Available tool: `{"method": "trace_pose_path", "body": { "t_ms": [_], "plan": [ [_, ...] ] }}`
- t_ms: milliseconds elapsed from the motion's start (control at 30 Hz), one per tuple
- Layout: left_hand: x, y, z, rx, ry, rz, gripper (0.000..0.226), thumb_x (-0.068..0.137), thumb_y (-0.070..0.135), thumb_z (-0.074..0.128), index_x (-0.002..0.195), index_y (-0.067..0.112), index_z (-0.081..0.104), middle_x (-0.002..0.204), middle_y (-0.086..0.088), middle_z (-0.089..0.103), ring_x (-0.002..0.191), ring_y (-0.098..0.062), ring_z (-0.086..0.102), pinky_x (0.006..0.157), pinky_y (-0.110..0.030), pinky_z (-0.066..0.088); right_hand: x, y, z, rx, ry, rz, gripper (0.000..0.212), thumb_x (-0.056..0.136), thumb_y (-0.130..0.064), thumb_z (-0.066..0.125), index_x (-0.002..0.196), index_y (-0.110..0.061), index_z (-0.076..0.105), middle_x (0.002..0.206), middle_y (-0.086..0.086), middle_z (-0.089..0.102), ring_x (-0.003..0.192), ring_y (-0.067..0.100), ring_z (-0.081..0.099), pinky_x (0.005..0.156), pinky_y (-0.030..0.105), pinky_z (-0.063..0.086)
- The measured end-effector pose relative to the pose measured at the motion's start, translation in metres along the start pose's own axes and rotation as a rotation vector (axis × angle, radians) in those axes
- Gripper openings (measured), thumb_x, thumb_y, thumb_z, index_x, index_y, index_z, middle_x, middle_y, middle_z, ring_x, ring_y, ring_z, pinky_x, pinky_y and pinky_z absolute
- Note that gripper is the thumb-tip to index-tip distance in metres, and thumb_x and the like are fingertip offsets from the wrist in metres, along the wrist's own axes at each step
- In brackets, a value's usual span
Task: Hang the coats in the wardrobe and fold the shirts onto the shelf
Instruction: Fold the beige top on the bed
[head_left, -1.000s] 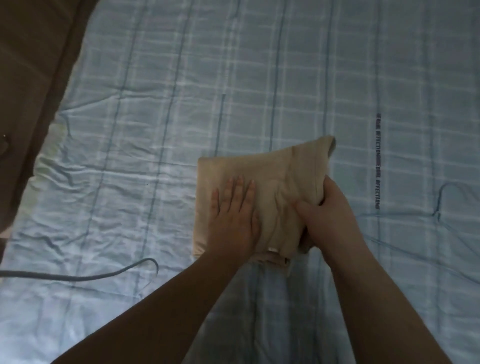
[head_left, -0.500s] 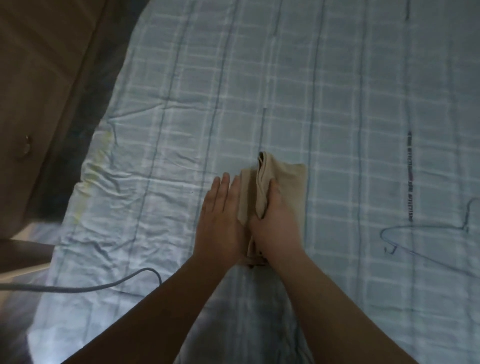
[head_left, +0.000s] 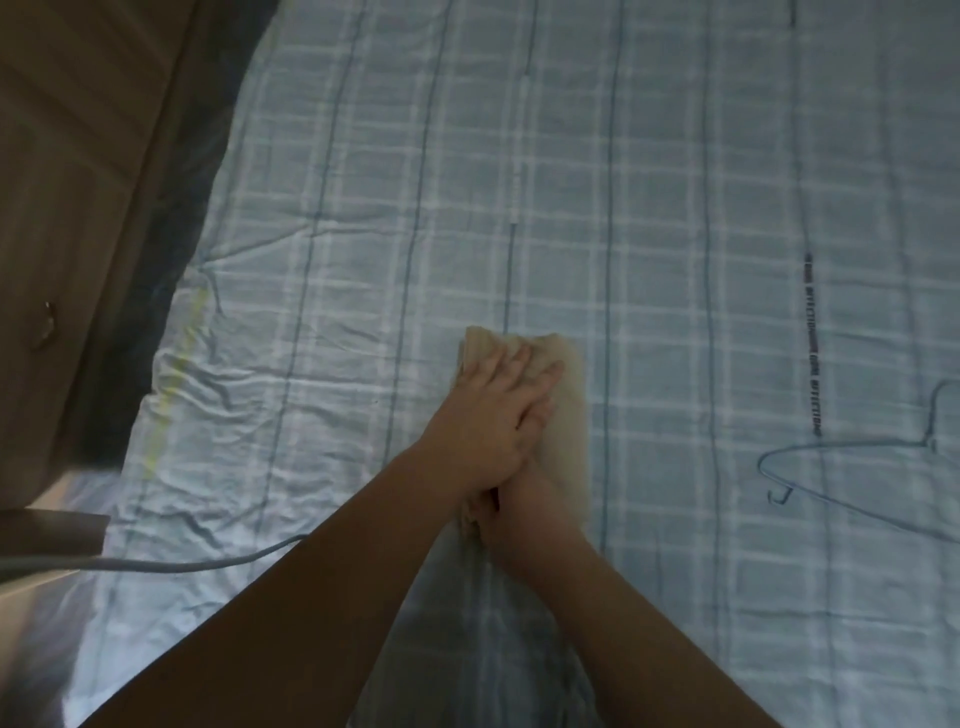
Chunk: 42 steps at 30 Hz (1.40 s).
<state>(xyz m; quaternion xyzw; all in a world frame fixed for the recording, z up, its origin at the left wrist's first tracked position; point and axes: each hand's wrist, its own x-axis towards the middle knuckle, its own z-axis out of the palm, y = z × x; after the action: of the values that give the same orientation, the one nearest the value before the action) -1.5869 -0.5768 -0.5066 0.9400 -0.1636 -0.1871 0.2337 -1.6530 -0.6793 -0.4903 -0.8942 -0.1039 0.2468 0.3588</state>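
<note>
On the plaid bed (head_left: 675, 208), the beige shirt (head_left: 569, 395) has shrunk from a wide rectangle a second ago to a narrow folded strip. The left hand (head_left: 483, 415) presses flat on top, fingers straight; the right hand (head_left: 524, 486) lies mostly hidden beneath it, grip unclear. Folding looks nearly finished. The strip sits mid-bed, toward the near edge; shelving remains.

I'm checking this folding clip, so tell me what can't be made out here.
Head view:
- Right hand: mostly hidden under the left hand; grip unclear.
- Beige shirt: middle covered by both hands.
- Wire hanger: cut off by the right edge.
- Printed stripe: lettering too small.
</note>
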Motion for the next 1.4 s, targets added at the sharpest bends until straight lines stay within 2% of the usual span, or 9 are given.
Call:
{"method": "trace_pose_path", "body": {
  "t_ms": [167, 267, 433, 567, 900, 1033, 1167, 1300, 1400],
  "plan": [
    [0.003, -0.002, 0.017, 0.079, -0.029, -0.066, 0.066, 0.095, 0.056, -0.001, 0.157, 0.036, 0.012, 0.166, -0.006, 0.010, 0.152, -0.030, 0.007, 0.120, -0.052, 0.013, -0.037, 0.031, -0.039, 0.141, 0.260, -0.093, 0.050, 0.067, -0.005, 0.041, 0.104, -0.019, 0.071, 0.111, -0.004, 0.068, 0.107, 0.015, 0.062, 0.095, 0.024, 0.047],
    [-0.003, 0.013, 0.025, 0.114, 0.007, -0.131, 0.066, 0.095, 0.054, 0.002, 0.157, 0.034, 0.008, 0.166, -0.007, 0.004, 0.152, -0.030, 0.003, 0.121, -0.053, 0.006, -0.025, 0.052, -0.052, -0.001, 0.460, 0.003, 0.045, 0.080, -0.012, 0.040, 0.116, -0.014, 0.067, 0.124, 0.004, 0.064, 0.120, 0.025, 0.056, 0.107, 0.026, 0.038],
    [-0.011, 0.021, 0.048, 0.144, 0.174, -0.166, 0.063, 0.097, 0.036, 0.025, 0.157, 0.015, 0.023, 0.162, -0.014, 0.021, 0.151, -0.032, 0.015, 0.120, -0.055, 0.013, 0.023, 0.065, -0.048, -0.277, 0.261, -0.111, 0.058, 0.102, -0.035, 0.030, 0.154, -0.010, 0.025, 0.161, 0.004, 0.014, 0.152, 0.021, 0.008, 0.124, 0.039, 0.010],
    [-0.019, 0.008, 0.066, 0.143, 0.251, -0.197, 0.057, 0.101, 0.032, 0.030, 0.153, 0.009, 0.032, 0.159, -0.014, 0.031, 0.149, -0.031, 0.024, 0.117, -0.055, 0.024, 0.038, 0.082, -0.038, -0.375, 0.163, -0.040, 0.067, 0.100, -0.046, 0.021, 0.156, -0.010, 0.015, 0.164, 0.007, 0.009, 0.153, 0.021, 0.005, 0.123, 0.046, 0.014],
    [-0.020, -0.017, 0.084, 0.115, 0.203, -0.250, 0.060, 0.102, 0.043, 0.027, 0.157, 0.024, 0.010, 0.163, -0.015, 0.017, 0.151, -0.033, 0.013, 0.117, -0.052, 0.024, 0.052, 0.090, -0.022, -0.484, 0.197, -0.026, 0.071, 0.097, -0.039, 0.035, 0.153, 0.002, 0.019, 0.162, 0.019, 0.016, 0.152, 0.031, 0.007, 0.124, 0.041, 0.011],
    [-0.021, -0.010, 0.066, 0.034, 0.233, -0.275, 0.057, 0.098, 0.044, 0.036, 0.151, 0.023, 0.036, 0.160, -0.014, 0.028, 0.149, -0.032, 0.022, 0.115, -0.054, 0.026, 0.041, 0.088, -0.026, -0.269, 0.247, -0.032, 0.072, 0.098, -0.041, 0.042, 0.156, -0.007, 0.015, 0.164, 0.013, 0.010, 0.152, 0.025, 0.003, 0.124, 0.035, 0.006],
    [0.004, -0.015, 0.033, -0.033, 0.429, -0.184, 0.041, 0.086, 0.027, 0.061, 0.123, 0.008, 0.059, 0.148, -0.020, 0.043, 0.142, -0.036, 0.034, 0.117, -0.048, 0.029, 0.002, 0.074, -0.016, 0.167, 0.359, 0.214, 0.084, 0.091, -0.034, 0.064, 0.156, -0.012, 0.015, 0.163, 0.008, 0.016, 0.150, 0.016, 0.014, 0.122, 0.031, 0.014],
    [0.049, -0.017, -0.003, -0.253, 0.239, -0.176, 0.061, 0.090, 0.024, 0.065, 0.145, 0.013, 0.042, 0.149, -0.014, 0.044, 0.143, -0.029, 0.035, 0.118, -0.036, 0.027, -0.031, 0.065, -0.002, 0.403, 0.364, 0.531, 0.086, 0.080, -0.051, 0.070, 0.148, -0.016, 0.031, 0.144, 0.005, 0.048, 0.130, 0.021, 0.049, 0.108, 0.040, 0.042],
    [0.079, -0.023, -0.025, -0.212, -0.101, -0.242, 0.062, 0.094, 0.051, 0.057, 0.145, 0.018, 0.044, 0.144, -0.008, 0.052, 0.131, -0.026, 0.048, 0.108, -0.033, 0.035, -0.032, 0.065, -0.016, 0.359, 0.220, 0.716, 0.073, 0.076, -0.055, 0.075, 0.129, -0.012, 0.049, 0.118, 0.005, 0.062, 0.108, 0.024, 0.062, 0.085, 0.030, 0.046]
  ]
}}
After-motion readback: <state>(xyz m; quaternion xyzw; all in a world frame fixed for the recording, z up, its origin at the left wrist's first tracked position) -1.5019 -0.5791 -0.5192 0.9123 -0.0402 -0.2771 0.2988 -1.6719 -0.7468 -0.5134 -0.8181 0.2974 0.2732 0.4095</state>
